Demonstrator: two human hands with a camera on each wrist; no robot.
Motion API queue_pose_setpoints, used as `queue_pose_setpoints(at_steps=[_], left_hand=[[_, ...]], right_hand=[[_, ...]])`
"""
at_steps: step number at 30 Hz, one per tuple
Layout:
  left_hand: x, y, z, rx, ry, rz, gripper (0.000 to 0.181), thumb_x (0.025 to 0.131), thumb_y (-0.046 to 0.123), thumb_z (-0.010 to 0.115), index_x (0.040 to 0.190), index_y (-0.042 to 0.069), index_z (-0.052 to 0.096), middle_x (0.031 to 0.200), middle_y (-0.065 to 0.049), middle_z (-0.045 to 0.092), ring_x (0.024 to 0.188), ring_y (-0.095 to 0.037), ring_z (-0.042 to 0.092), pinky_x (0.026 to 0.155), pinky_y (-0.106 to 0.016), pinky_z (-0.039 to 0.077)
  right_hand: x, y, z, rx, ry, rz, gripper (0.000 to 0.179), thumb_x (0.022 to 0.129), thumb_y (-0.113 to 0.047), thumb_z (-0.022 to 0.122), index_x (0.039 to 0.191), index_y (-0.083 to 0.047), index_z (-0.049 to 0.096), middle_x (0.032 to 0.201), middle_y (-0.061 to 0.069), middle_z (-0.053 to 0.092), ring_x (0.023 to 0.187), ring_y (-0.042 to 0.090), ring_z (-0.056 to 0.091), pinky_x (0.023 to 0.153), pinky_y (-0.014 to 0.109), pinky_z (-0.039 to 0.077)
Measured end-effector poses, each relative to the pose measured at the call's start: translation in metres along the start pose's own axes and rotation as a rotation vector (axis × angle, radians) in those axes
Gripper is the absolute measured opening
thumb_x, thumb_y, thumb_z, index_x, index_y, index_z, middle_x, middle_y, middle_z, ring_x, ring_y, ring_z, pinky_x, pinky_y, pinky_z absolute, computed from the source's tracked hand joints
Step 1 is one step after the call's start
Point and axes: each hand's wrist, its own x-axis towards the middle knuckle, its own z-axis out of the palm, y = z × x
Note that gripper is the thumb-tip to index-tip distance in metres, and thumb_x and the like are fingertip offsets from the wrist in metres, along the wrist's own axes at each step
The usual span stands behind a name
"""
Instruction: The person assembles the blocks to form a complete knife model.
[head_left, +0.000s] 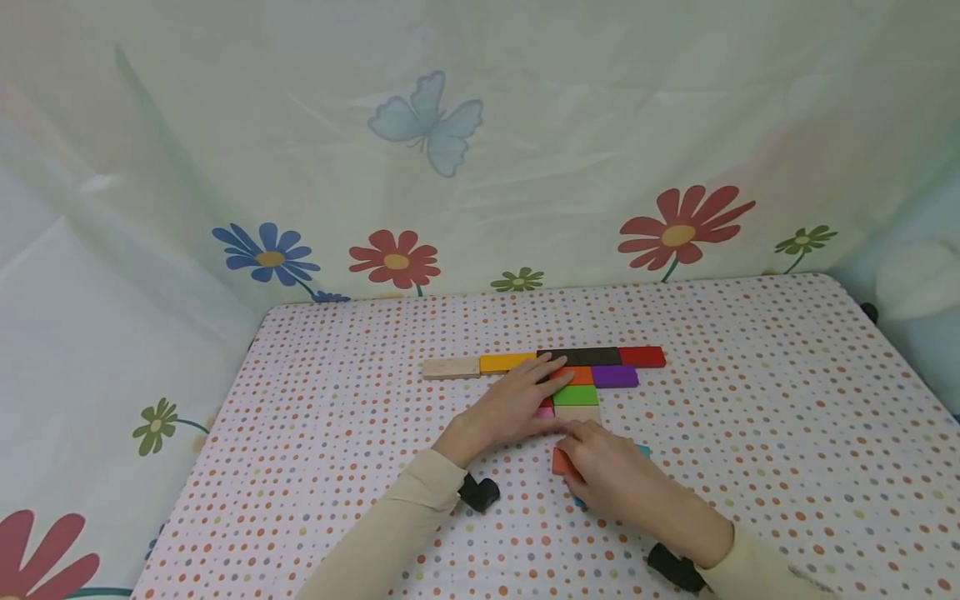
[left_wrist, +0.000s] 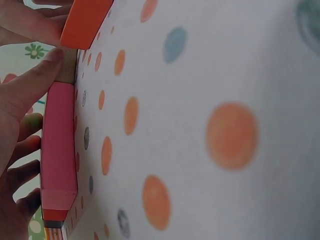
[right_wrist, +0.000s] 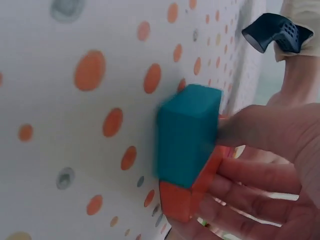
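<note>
My left hand (head_left: 510,408) rests with extended fingers over the left part of a group of flat coloured blocks, covering some of them. In the left wrist view its fingers lie along a pink block (left_wrist: 60,145), the thumb by a plain wood block (left_wrist: 66,70). Just below the group, my right hand (head_left: 626,479) holds an orange block (head_left: 562,462) and a teal block (right_wrist: 182,140) together. The right wrist view has the thumb at the teal block and fingers along the orange one. Fingertips of both hands are close together at the plain wood block's front edge.
The top row runs from a plain wood block (head_left: 452,368) through yellow (head_left: 506,362) and black (head_left: 596,357) to red (head_left: 642,357). Beneath sit purple (head_left: 615,377) and green (head_left: 576,395) blocks. A dotted cloth (head_left: 337,517) covers the table; a flowered curtain (head_left: 562,167) hangs behind.
</note>
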Motion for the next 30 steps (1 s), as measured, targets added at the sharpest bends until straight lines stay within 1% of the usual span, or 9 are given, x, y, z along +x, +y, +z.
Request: queue_pose_setpoints(at_steps=[4,9,11,12,15,16,18,24,30], left_hand=[[0.000,0.000,0.001,-0.013,0.000,-0.002,0.074,0.103,0.054,0.060,0.163,0.015,0.039,0.173,-0.002,0.025,0.160,-0.022,0.018,0.127,-0.034,0.018],[0.000,0.000,0.001,-0.031,0.000,-0.007,0.077,0.101,0.058,0.061,0.163,0.016,0.040,0.172,-0.002,0.025,0.160,-0.023,0.019,0.127,-0.035,0.021],[0.001,0.000,0.001,-0.035,0.000,-0.008,0.078,0.101,0.059,0.061,0.163,0.016,0.040,0.172,-0.003,0.025,0.160,-0.023,0.019,0.127,-0.035,0.022],[0.001,0.000,0.000,-0.039,-0.001,-0.009,0.078,0.101,0.059,0.061,0.163,0.016,0.040,0.172,-0.003,0.025,0.159,-0.023,0.019,0.127,-0.036,0.022],[0.000,0.000,0.000,-0.050,-0.008,-0.010,0.078,0.101,0.059,0.061,0.163,0.016,0.039,0.172,-0.003,0.025,0.159,-0.023,0.019,0.127,-0.036,0.022],[0.000,-0.001,0.000,-0.053,-0.010,-0.011,0.078,0.101,0.059,0.061,0.163,0.016,0.039,0.172,-0.003,0.025,0.160,-0.023,0.019,0.127,-0.036,0.022],[-0.001,-0.002,0.001,-0.061,-0.012,-0.013,0.078,0.102,0.059,0.060,0.163,0.016,0.039,0.172,-0.003,0.025,0.160,-0.023,0.019,0.127,-0.036,0.021],[-0.001,-0.004,0.001,-0.063,-0.005,-0.002,0.079,0.101,0.060,0.060,0.163,0.016,0.039,0.173,-0.003,0.025,0.160,-0.023,0.017,0.127,-0.035,0.019],[0.001,-0.004,0.002,-0.071,-0.002,0.012,0.080,0.101,0.061,0.060,0.164,0.016,0.037,0.173,-0.003,0.023,0.160,-0.022,0.016,0.128,-0.035,0.017]], right_hand=[[-0.002,0.004,-0.006,0.044,-0.005,-0.028,0.033,0.080,-0.006,0.091,0.107,0.006,0.076,0.126,0.025,0.067,0.115,0.039,0.067,0.087,0.051,0.060],[-0.008,0.015,-0.021,0.084,-0.008,-0.013,0.034,0.079,-0.009,0.092,0.109,-0.001,0.078,0.109,0.010,0.069,0.096,0.023,0.066,0.081,0.041,0.061],[-0.011,0.023,-0.029,0.088,0.017,0.011,0.034,0.078,-0.011,0.093,0.109,-0.004,0.078,0.104,0.005,0.067,0.091,0.018,0.063,0.077,0.038,0.060],[-0.011,0.028,-0.033,0.087,0.037,0.021,0.036,0.078,-0.012,0.094,0.109,-0.004,0.079,0.103,0.004,0.068,0.091,0.018,0.063,0.077,0.038,0.060],[-0.013,0.045,-0.044,0.073,0.111,0.027,0.038,0.074,-0.012,0.096,0.109,-0.005,0.080,0.104,0.007,0.070,0.093,0.022,0.066,0.077,0.042,0.062],[-0.012,0.051,-0.046,0.072,0.129,0.025,0.039,0.074,-0.011,0.096,0.109,-0.004,0.080,0.103,0.007,0.070,0.091,0.022,0.066,0.076,0.042,0.062],[-0.009,0.063,-0.051,0.063,0.148,0.027,0.043,0.072,-0.009,0.097,0.110,-0.002,0.079,0.104,0.010,0.070,0.092,0.025,0.067,0.077,0.045,0.063],[0.003,0.089,-0.050,0.042,0.135,0.066,0.041,0.073,-0.006,0.096,0.110,0.000,0.079,0.099,0.011,0.069,0.089,0.028,0.065,0.078,0.049,0.062],[0.010,0.099,-0.042,0.022,0.116,0.096,0.037,0.076,-0.007,0.094,0.109,0.001,0.079,0.099,0.012,0.068,0.089,0.028,0.063,0.078,0.048,0.061]])
